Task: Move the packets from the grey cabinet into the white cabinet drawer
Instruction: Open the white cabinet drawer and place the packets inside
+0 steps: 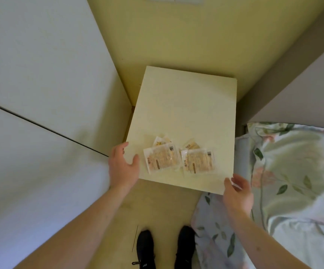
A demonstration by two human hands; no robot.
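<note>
Two small piles of clear packets with tan contents lie on the top of the white cabinet (184, 105), near its front edge. The left pile of packets (162, 159) and the right pile of packets (198, 161) sit side by side. My left hand (122, 165) hovers at the cabinet's front left corner, fingers relaxed and holding nothing, just left of the left pile. My right hand (237, 191) is at the front right corner, fingers loosely spread and holding nothing. No drawer of the white cabinet shows from above.
A tall grey cabinet (40, 78) with closed doors fills the left side. A bed with floral bedding (293, 181) lies on the right, close against the white cabinet. My two black shoes (165, 249) stand on the floor in front.
</note>
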